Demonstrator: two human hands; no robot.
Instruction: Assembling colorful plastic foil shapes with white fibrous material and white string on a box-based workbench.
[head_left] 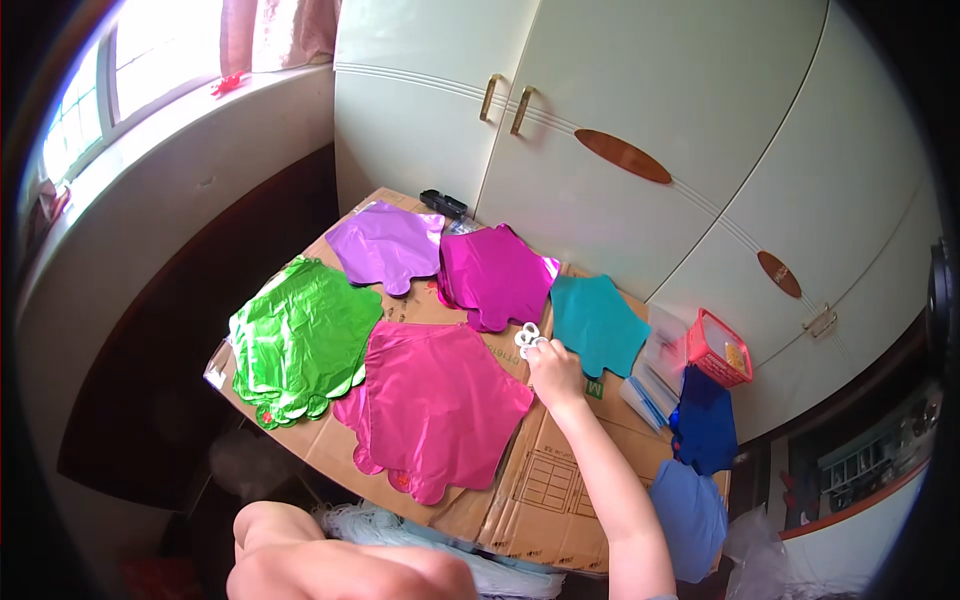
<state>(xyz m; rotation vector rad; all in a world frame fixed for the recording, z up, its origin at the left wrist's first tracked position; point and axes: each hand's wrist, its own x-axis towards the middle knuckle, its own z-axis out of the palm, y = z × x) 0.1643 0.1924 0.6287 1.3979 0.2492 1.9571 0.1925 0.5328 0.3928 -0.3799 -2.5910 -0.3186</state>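
My right hand point(556, 372) reaches over the middle of a cardboard-covered surface, its fingers closed on small white rings point(527, 338). Their exact kind is unclear. To its left lies a large pink foil sheet point(445, 405) with lobed edges, like a flat foil balloon. Similar flat pieces surround it: a teal one point(598, 322) just right of the hand, a magenta one point(498, 275) beyond it, and a lilac one point(388, 245) at the far left. A stack of green ones point(305, 335) sits at the left. My left hand does not show; bare skin fills the lower left.
At the right are a red plastic basket point(720, 348), blue-and-white packets point(648, 400), a dark blue piece point(706, 420) and a light blue piece point(690, 520). A black object point(443, 204) lies by the white cabinet point(640, 90). Under the cardboard's point(545, 500) near edge hangs whitish plastic.
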